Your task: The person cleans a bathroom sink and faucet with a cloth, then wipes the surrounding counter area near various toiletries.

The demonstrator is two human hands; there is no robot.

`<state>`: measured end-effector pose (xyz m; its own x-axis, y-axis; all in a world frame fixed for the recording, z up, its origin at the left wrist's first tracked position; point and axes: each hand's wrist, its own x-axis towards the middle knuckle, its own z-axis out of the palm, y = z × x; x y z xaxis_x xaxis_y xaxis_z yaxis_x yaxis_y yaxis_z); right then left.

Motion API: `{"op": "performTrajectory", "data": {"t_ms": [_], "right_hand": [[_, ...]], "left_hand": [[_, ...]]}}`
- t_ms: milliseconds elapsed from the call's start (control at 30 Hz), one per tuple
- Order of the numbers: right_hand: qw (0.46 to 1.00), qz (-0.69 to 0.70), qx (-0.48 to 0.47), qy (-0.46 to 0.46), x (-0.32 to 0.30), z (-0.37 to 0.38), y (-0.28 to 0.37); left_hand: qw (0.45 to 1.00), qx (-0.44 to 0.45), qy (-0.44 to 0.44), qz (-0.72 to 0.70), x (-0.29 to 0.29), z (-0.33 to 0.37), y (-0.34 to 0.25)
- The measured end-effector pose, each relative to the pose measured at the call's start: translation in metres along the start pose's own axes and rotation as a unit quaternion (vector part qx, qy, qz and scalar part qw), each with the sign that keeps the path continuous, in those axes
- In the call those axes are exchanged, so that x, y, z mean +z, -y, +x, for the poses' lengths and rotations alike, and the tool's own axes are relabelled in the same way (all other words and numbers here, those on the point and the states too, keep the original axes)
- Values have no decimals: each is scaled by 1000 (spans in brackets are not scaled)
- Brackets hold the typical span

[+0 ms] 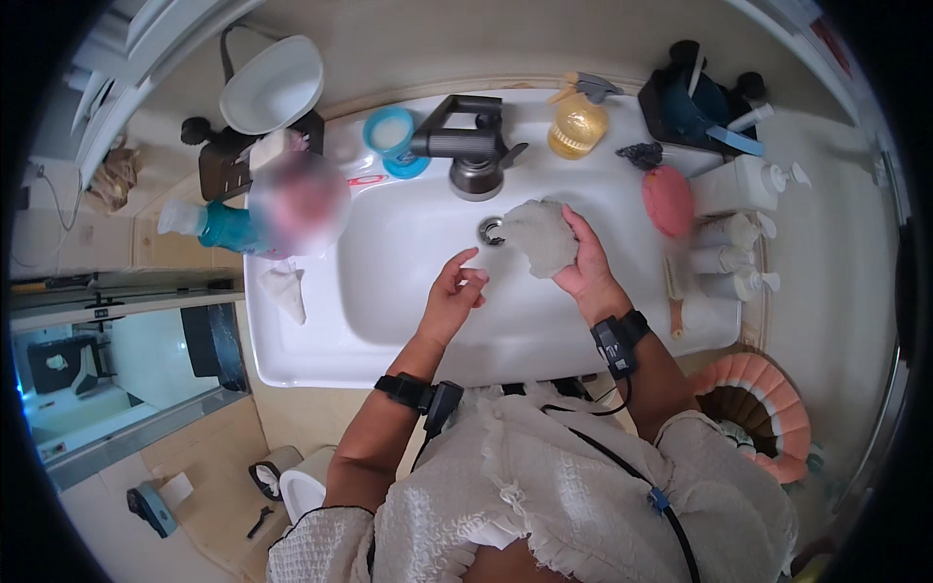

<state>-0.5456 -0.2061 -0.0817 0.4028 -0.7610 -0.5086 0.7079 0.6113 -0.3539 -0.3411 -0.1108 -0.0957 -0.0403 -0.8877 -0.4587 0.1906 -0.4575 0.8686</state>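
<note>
Over the white sink [418, 311], my right hand [589, 274] grips a pale grey, rounded cloth-like piece [540, 238] by its right side, with the thumb along its upper edge. The piece has a ruffled rim, and its left end comes close to the metal drain [493, 231]. My left hand [455, 293] is held above the basin, left of the cloth and apart from it. Its index finger points toward the drain and the other fingers are loosely bent, with nothing visible in them. A dark grey faucet [474, 160] stands just beyond the drain.
A yellow spray bottle [577, 128] and blue cup [391, 136] flank the faucet. On the right rim are a pink oval item [668, 200] and several white pump bottles [743, 185]. At left lie a teal bottle [222, 225] and white cloth [284, 290]. A cable [632, 466] crosses my clothing.
</note>
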Motion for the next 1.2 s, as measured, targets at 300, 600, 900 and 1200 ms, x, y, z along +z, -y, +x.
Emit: {"op": "performTrajectory", "data": {"t_ms": [300,600,900,1200], "right_hand": [[978,-92,162,94,26,-21,-40],[865,-422,197,188,58,-8,-101],[892,-401,200,59,70,6,-153],[883,-422,206,16,49,-11,-190]], "left_hand": [[986,-39,-22,-162,29,4,-17],[965,89,-173,-178,-38,-54,0],[955,147,-248,69,-161,-135,-22],[749,105,-260,601,-218,-169,22]]}}
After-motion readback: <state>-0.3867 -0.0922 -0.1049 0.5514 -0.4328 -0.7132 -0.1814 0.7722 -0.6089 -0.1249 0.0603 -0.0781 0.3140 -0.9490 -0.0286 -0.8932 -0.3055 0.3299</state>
